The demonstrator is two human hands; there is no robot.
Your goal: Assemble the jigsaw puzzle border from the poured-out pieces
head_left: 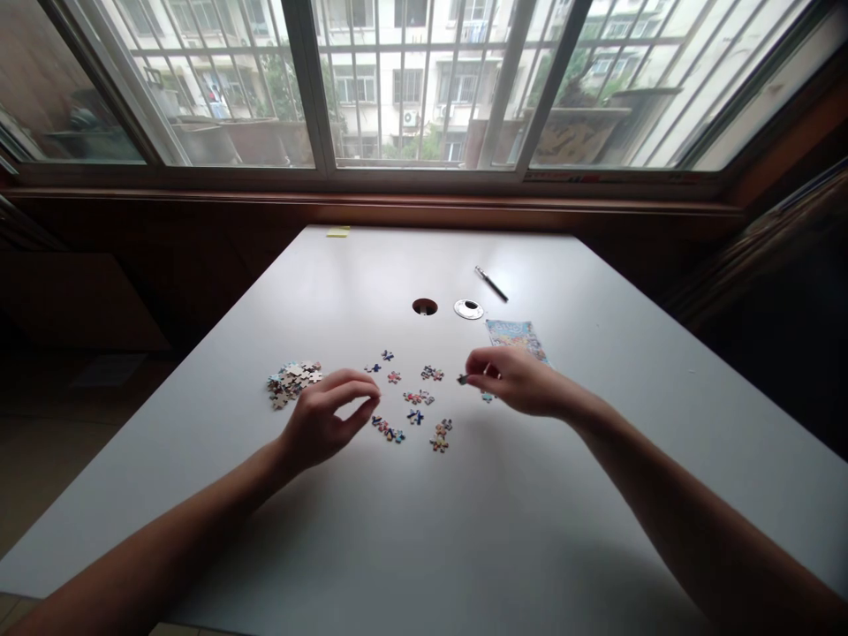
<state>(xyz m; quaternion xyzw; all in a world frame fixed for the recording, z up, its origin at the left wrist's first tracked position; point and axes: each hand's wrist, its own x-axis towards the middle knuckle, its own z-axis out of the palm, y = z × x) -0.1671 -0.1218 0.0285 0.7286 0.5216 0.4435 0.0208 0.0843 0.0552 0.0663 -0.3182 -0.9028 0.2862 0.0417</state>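
Observation:
My right hand (513, 378) pinches a small dark jigsaw puzzle piece (462, 379) between thumb and fingertips, above the table and beside the printed picture sheet (513, 336), which it partly covers. My left hand (335, 413) is closed in a pinch, thumb and fingertips meeting; whether anything lies between them I cannot make out. Next to it on the left is a pile of loose puzzle pieces (291, 384), many plain side up. Between the hands lie several small joined groups, such as a strip of pieces (388, 430) and a cluster (441, 436). A blue-green piece (488, 397) shows beneath my right hand.
The white table (397, 539) has a round cable hole (425, 306) with its metal cover (469, 309) beside it. Farther back lie a dark pen (491, 283) and a yellow note (337, 231). A barred window (424, 88) stands beyond the far edge.

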